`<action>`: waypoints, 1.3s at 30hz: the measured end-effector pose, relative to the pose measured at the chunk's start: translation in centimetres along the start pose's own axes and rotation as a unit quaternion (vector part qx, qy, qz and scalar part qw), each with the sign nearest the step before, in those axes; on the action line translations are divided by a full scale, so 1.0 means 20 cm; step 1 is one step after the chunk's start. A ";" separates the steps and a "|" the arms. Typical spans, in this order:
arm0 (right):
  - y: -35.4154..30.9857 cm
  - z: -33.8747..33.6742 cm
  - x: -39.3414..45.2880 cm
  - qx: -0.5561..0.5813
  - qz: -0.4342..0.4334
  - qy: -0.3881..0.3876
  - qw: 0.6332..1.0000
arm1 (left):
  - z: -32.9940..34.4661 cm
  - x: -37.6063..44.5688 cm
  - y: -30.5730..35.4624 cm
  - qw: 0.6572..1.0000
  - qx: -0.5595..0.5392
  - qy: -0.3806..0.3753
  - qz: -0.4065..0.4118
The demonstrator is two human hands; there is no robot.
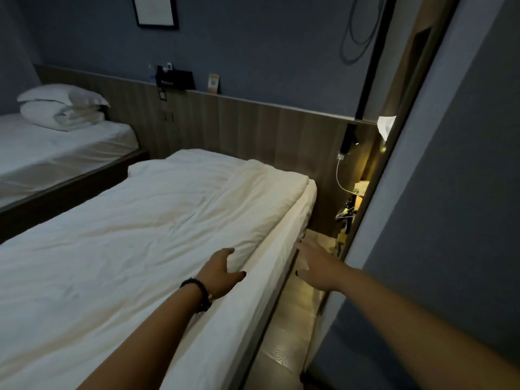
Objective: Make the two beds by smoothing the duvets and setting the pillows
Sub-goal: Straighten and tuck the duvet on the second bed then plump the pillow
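Note:
A white duvet (157,220) lies wrinkled over the near bed, and no pillow shows on it. My left hand (222,267), with a dark bead bracelet at the wrist, rests on the duvet's right edge, fingers spread and thumb hooked over the side. My right hand (316,266) reaches past the bed's right side with fingers extended, holding nothing. On the far bed (64,153) at the left, a white pillow (60,95) sits on top of a folded duvet (67,115) against the headboard.
A wooden headboard panel (253,128) runs behind both beds, with a black box and a small card on its ledge. A narrow lit floor strip (292,327) runs between the near bed and a dark sliding door (439,192). A white cable (339,175) hangs by the corner.

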State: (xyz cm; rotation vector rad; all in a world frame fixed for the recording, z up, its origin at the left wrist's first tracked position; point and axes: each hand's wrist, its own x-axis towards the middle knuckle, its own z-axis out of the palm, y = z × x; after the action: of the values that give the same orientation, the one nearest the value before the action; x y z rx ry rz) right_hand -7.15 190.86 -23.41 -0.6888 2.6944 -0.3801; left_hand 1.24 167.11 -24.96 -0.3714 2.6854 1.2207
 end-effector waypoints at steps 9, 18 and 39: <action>0.09 -0.26 0.84 -0.126 -0.071 -0.052 0.988 | -0.10 0.84 0.02 0.999 -0.021 0.016 -0.046; 0.38 -0.37 1.86 -0.096 -0.048 -0.104 0.989 | -0.22 1.88 -0.10 0.991 -0.027 0.000 -0.128; 0.89 -0.67 4.13 -0.049 -0.105 -0.176 0.978 | -0.32 3.58 -0.18 0.928 -0.102 0.078 -0.349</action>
State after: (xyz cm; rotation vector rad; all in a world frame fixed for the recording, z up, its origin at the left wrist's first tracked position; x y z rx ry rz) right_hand -87.97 166.73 -37.91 -0.9732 2.3244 -0.1569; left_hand -66.48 148.77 -41.47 -1.3601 2.1882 1.2519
